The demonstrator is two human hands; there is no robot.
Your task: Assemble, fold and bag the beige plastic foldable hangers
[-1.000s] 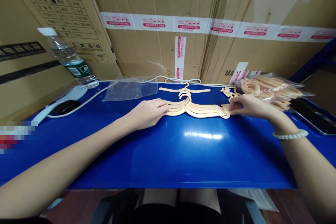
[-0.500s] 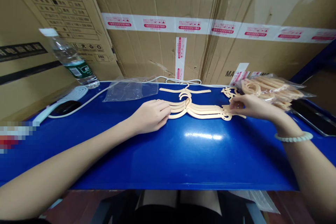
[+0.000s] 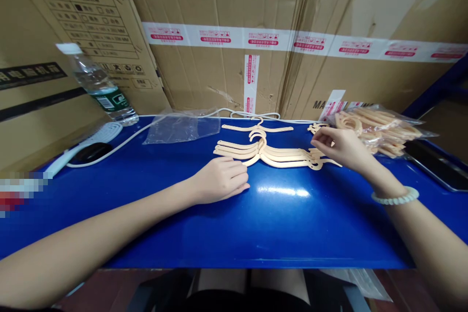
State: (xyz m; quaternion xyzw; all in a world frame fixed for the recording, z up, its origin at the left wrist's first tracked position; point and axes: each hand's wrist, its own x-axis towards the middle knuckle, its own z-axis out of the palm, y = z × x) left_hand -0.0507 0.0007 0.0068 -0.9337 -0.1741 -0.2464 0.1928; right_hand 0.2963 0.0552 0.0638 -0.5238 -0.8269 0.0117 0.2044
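Observation:
Several cream plastic hangers (image 3: 283,152) lie stacked on the blue table, their hooks pointing to the back. My left hand (image 3: 224,180) is over the left end of the nearest hanger, its fingers curled and pressed together. Whether it grips that end is hidden. Above the right ends of the stack, my right hand (image 3: 345,148) has its thumb and fingers drawn together; anything between them is too small to make out. Small cream clip-like pieces (image 3: 316,128) lie just behind it. One separate hanger (image 3: 274,129) rests behind the stack.
A clear bag of cream hangers (image 3: 387,129) is at the right, beside a dark phone-like slab (image 3: 438,163). A flat plastic bag (image 3: 179,129), white cable (image 3: 139,131), water bottle (image 3: 104,90), hairbrush (image 3: 100,135) and black mouse-like object (image 3: 91,152) are at the left. Cardboard boxes (image 3: 204,78) stand behind.
My left hand has moved toward me, uncovering the left ends of the stacked hangers. My right hand has lifted slightly back and left from the stack's right end. The hangers look unmoved.

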